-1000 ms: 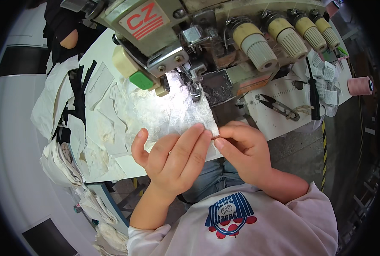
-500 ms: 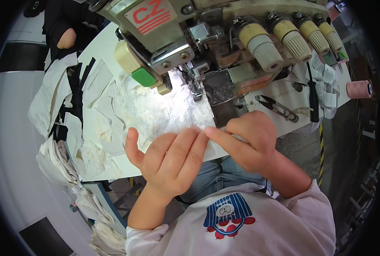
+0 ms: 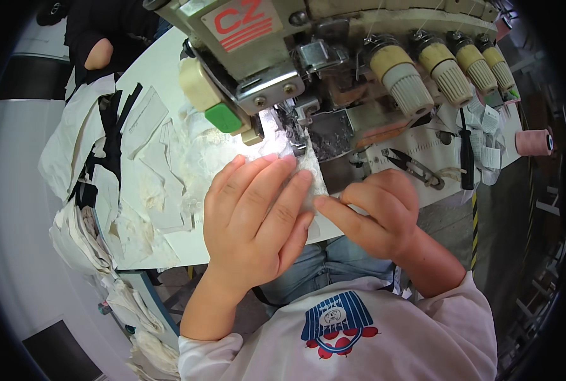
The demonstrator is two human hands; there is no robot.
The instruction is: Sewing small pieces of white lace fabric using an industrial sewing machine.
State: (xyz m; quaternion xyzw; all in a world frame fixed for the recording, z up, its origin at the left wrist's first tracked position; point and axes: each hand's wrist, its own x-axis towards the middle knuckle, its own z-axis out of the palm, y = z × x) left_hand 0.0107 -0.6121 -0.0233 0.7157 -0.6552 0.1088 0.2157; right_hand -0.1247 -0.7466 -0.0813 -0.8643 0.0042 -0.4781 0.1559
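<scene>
White lace fabric (image 3: 210,151) lies under the lit needle area of an overlock sewing machine (image 3: 334,89). My left hand (image 3: 251,219) rests palm down on the fabric, fingers stretched out flat, their tips just in front of the presser foot (image 3: 297,143). At the fabric's near right edge, my right hand (image 3: 378,213) is closed, with the forefinger reaching to the edge and pinching it. The thumb side of that pinch is partly hidden. A narrow strip of the fabric runs from the presser foot down between my hands.
Thread snips (image 3: 416,166) and a black screwdriver (image 3: 466,155) lie right of the machine, near white labels (image 3: 486,146). A pink thread cone (image 3: 533,143) stands at the far right. White and black cloth pieces (image 3: 108,149) cover the table's left side. Another person's arm (image 3: 99,54) shows at upper left.
My left hand has moved forward and flattened onto the fabric, its fingers no longer bunched at the near edge. My right hand stays at the edge, slightly further right.
</scene>
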